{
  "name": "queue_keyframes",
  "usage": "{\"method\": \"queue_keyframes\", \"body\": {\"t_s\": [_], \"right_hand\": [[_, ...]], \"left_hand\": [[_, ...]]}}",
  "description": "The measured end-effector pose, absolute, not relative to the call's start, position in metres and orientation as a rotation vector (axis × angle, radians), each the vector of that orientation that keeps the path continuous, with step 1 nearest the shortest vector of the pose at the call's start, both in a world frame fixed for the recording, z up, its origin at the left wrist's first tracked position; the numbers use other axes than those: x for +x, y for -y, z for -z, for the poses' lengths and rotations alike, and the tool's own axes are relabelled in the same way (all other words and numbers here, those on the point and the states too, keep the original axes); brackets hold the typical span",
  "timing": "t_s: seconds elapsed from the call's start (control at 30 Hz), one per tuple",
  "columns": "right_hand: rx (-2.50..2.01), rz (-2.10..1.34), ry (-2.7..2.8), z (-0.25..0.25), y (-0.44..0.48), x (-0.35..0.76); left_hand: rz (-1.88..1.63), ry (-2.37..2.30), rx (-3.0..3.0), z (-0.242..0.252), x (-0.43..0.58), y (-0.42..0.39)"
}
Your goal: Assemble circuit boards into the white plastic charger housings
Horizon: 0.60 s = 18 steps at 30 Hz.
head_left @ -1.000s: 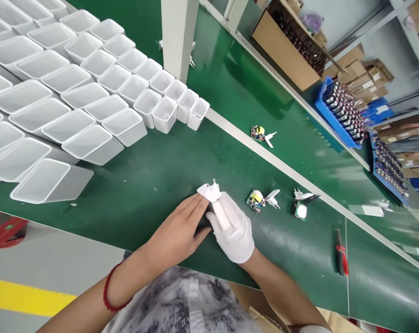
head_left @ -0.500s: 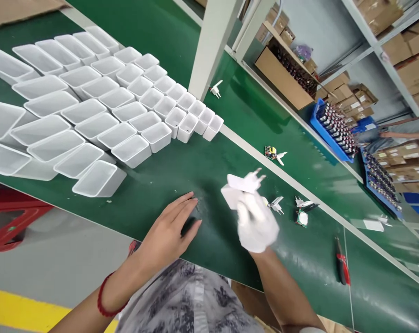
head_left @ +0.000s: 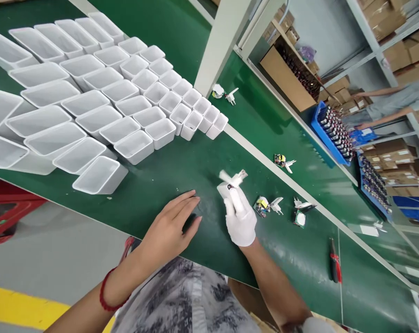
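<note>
Near frame centre, a white box [head_left: 223, 190] is pinched by the gloved right hand [head_left: 241, 220]; through a loose grip it could be dropped, unsupported by the empty left hand [head_left: 172, 224], thumb spread.

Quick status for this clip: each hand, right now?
Left bare hand: open, nothing visibly held.
Right white-gloved hand: closed on a white box-shaped plastic case.

The only camera is worn on the head, close above the near edge of the flat glossy green bench [head_left: 181, 162], facing forward and down, tilted so this edge slants.
</note>
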State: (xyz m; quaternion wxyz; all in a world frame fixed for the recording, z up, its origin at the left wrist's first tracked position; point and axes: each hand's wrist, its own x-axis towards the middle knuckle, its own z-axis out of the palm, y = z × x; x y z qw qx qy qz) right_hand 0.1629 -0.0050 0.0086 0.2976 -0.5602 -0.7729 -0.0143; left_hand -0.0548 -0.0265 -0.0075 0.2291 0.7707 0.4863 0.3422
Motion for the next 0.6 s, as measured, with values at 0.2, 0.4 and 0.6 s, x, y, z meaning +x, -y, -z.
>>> {"method": "queue_keyframes", "body": {"t_s": [0.2,0.4,0.6], "right_hand": [[-1.41,-0.189,1.983,-0.002,0.008,0.176],[-1.424,0.09,2.141,-0.009,0.01,0.188],[-1.57,0.155,2.37,-0.014,0.006,0.181]], "left_hand": [[-0.946,-1.341,2.17,0.008,-0.054,0.025],[-0.985,-1.345,2.167,0.008,-0.053,0.024],[-0.983,-1.353,2.176,0.005,-0.051,0.023]]}}
